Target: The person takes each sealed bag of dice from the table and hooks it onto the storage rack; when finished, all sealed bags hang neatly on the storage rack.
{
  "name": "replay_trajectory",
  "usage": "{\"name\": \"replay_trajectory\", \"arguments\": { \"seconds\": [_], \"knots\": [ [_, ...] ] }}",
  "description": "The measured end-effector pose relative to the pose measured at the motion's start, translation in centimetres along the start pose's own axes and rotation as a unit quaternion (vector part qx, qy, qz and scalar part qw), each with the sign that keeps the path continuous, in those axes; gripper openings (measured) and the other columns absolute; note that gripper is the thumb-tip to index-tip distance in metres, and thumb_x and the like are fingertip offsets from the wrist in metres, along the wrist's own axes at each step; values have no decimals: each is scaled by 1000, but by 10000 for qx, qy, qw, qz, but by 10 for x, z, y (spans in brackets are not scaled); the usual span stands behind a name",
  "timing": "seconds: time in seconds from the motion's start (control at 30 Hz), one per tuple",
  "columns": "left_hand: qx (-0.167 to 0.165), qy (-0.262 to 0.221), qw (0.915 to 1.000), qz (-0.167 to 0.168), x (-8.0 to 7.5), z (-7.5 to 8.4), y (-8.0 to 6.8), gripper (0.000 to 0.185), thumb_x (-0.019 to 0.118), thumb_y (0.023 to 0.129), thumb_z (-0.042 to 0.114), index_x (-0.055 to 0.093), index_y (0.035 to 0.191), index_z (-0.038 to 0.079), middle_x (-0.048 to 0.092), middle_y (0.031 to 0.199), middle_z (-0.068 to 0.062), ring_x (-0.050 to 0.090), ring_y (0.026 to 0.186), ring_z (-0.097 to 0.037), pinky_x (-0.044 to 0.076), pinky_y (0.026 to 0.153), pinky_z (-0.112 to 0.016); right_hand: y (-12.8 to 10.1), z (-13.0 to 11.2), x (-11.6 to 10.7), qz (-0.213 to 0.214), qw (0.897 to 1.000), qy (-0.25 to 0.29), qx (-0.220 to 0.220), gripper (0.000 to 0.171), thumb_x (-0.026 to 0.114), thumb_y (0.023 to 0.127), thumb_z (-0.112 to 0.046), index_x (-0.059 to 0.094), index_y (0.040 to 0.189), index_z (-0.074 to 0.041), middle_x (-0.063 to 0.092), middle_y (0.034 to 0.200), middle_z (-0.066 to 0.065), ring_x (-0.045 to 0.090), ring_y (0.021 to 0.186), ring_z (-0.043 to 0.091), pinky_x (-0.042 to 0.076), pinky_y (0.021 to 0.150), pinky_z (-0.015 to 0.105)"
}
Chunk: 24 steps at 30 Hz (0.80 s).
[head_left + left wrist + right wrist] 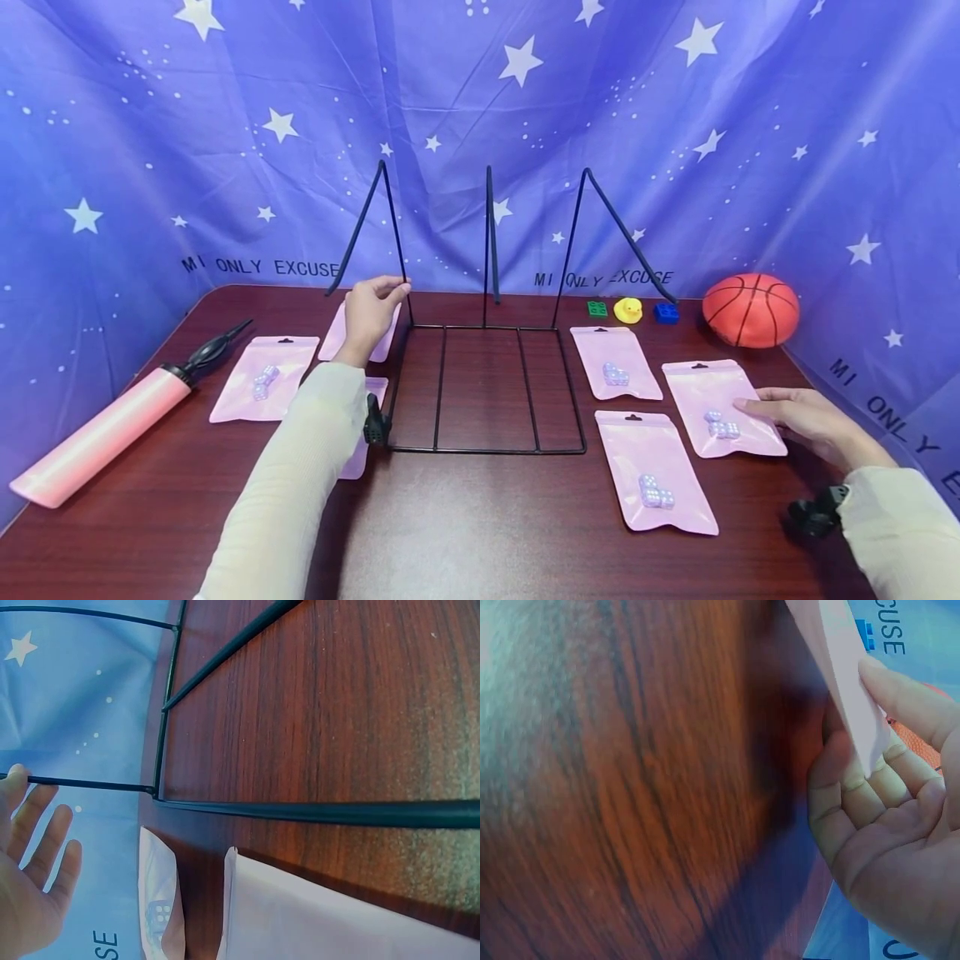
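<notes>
A black wire rack with three slanting hooks stands on the table. My left hand pinches its left upright between thumb and index finger; the left wrist view shows the other fingers spread apart. With the thumb on top and fingers beneath, my right hand grips the right edge of a pink zip pouch with white dice in it. That pouch appears edge-on in the right wrist view. Nearby lie two similar pouches, one behind and one in front.
Left of the rack are more pink pouches, two partly hidden by my left arm. A pink hand pump lies far left. At the back right sit a green block, a yellow duck, a blue block and a small basketball.
</notes>
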<state>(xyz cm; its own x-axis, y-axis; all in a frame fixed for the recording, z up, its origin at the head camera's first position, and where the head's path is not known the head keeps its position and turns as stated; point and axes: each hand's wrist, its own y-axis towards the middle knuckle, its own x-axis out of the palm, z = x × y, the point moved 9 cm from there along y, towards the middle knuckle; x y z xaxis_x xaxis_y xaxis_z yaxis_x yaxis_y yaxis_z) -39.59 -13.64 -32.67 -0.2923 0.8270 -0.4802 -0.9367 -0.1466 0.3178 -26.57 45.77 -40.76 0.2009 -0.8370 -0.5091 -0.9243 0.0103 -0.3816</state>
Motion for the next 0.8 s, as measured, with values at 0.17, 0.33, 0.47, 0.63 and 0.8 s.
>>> {"name": "replay_trajectory", "arguments": {
  "seconds": [0.17,0.33,0.47,0.63,0.8],
  "knots": [
    [-5,19,10000,8,-1,1,-1,25,69,99,21,76,117,5,74,111,-16,67,115,-33,47,99,-46,-3,1,3,-174,9994,276,-84,15,58,103,-18,67,106,-7,70,84,-11,66,78,7,54,73,27],
    [1,8,10000,2,0,0,0,25,70,99,22,76,116,5,74,111,-15,67,114,-32,47,98,-46,-5,-1,2,-205,9991,309,-192,11,57,104,-18,67,101,-14,69,85,-12,65,80,6,54,74,25],
    [14,-18,10000,8,0,0,-1,25,70,98,22,77,116,6,75,111,-15,67,114,-32,47,98,-46,-7,1,1,-215,9989,389,-158,11,57,104,-20,68,100,-17,69,86,-12,65,81,6,53,75,25],
    [1,-8,10000,13,0,-1,0,25,70,98,22,76,117,6,74,111,-15,67,115,-32,47,98,-46,-9,0,1,-295,9965,754,-227,17,57,104,-17,68,95,-26,70,86,-11,67,81,6,55,74,27],
    [-13,-22,10000,9,1,-2,0,25,70,99,22,77,117,6,74,111,-15,67,114,-32,47,98,-46,-15,-8,-1,-273,9924,1065,-551,26,54,105,-11,70,93,-29,71,87,-10,68,80,7,56,71,27]
  ]
}}
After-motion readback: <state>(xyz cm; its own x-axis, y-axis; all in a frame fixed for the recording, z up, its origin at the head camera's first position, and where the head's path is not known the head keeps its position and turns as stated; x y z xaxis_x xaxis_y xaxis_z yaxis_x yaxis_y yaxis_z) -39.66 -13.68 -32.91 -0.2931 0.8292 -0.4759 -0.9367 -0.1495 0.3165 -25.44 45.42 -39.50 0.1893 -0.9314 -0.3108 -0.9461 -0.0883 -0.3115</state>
